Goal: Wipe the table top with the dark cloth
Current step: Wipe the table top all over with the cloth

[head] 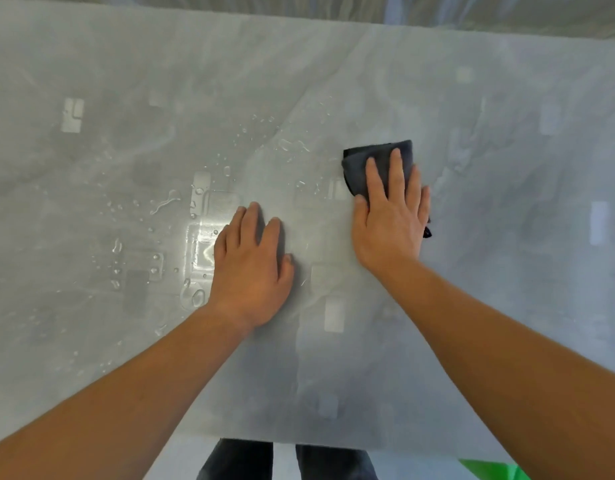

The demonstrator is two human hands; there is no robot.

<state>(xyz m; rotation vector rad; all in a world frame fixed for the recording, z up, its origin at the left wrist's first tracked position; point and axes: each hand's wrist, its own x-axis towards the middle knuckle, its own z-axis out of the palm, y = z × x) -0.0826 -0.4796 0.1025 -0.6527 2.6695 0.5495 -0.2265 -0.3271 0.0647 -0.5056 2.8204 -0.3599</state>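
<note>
The table top [368,81] is a glossy pale grey marbled slab that fills most of the view. A folded dark grey cloth [359,168] lies on it right of centre. My right hand [391,220] presses flat on the cloth, fingers spread, covering its near half. My left hand [252,268] rests palm down on the bare table, holding nothing. Water drops and small puddles [167,202] are scattered left of my left hand and above it toward the cloth.
The table's near edge [299,441] runs across the bottom, with my dark trousers [236,462] below it. A green object [489,471] shows at the bottom right. The far edge lies along the top, with blurred surroundings beyond.
</note>
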